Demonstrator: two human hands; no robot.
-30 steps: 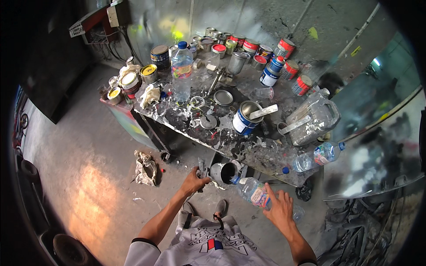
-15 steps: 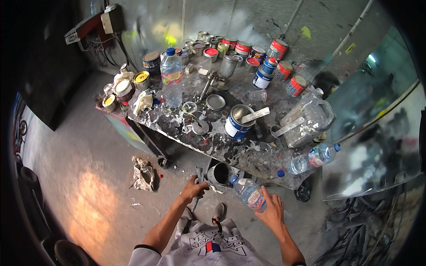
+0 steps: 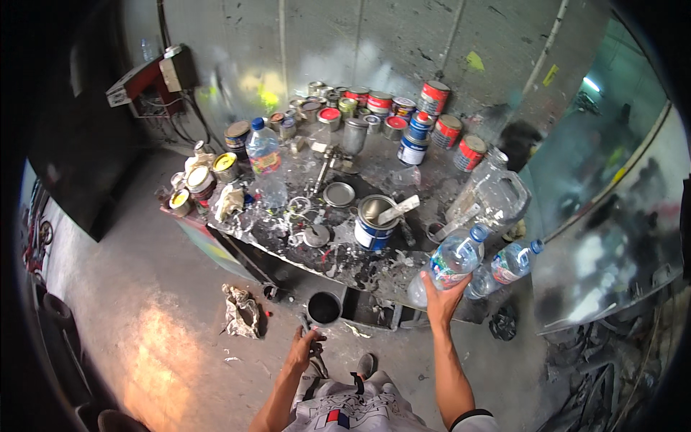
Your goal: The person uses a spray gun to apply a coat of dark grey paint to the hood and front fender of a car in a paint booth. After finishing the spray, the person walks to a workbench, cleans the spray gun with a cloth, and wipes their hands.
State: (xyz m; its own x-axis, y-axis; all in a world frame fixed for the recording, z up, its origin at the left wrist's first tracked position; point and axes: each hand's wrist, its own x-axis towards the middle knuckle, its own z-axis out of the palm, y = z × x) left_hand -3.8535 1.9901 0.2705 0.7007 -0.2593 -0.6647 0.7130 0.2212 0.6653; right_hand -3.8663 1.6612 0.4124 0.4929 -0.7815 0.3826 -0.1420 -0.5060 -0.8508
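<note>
My right hand (image 3: 448,299) is wrapped round a clear plastic bottle (image 3: 461,252) with a blue cap and coloured label. The bottle is over the bench's right front part; whether its base touches the top I cannot tell. Just behind it is a similar clear bottle (image 3: 509,265). Low in front of the bench, my left hand (image 3: 304,349) is closed round what looks like a spray gun, mostly hidden by the fingers. Its open metal cup (image 3: 324,308) shows a dark inside. An opened blue-and-white paint can (image 3: 373,234) with a mixing stick (image 3: 398,209) across its rim stands on the bench.
A large clear jug (image 3: 497,191) stands at the bench's right. A tall water bottle (image 3: 266,162), a round lid (image 3: 338,194), another spray gun (image 3: 324,169) and several paint cans (image 3: 379,102) occupy the paint-stained bench (image 3: 277,245). Crumpled paper (image 3: 241,311) lies on the floor.
My right hand has carried the bottle up and to the right, over the bench beside the other bottle. The left hand, with the cup, is slightly lower and further left in view.
</note>
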